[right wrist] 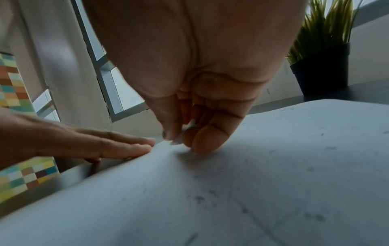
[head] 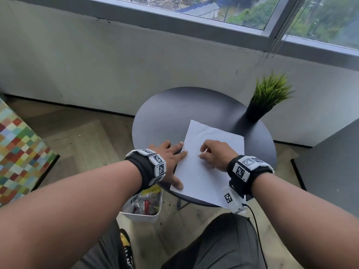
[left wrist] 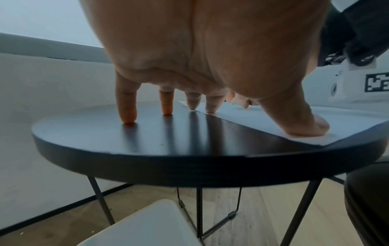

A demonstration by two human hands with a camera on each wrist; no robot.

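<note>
The right hand (head: 214, 155) is curled. Its thumb and first fingers pinch a small pale stick (right wrist: 190, 128), perhaps a crayon or a bit of chalk, though it is too small to tell. The tip points down at the sheet of paper (head: 202, 177), the way one holds something to draw or write. The curled fingers rest on the sheet, which I'd say steadies the stroke.

The paper lies flat and slightly askew on the near right part of the round black table (head: 174, 105). Its near corner hangs past the rim towards the person's lap. Faint grey specks show on it in the right wrist view.

The left hand (head: 171, 162) lies spread and flat along the sheet's left edge, grasping nothing. Its thumb (left wrist: 305, 126) presses near the sheet's near left corner, two fingertips sit on the edge, and the other two are on bare table. That looks to me like pinning, so the sheet cannot slide or turn under the stick.

At the far right of the table stands a potted plant (head: 269, 98), well apart from the paper. On the floor to the near left, beneath the left wrist, is a white bin (head: 143, 210) of odds and ends.
</note>
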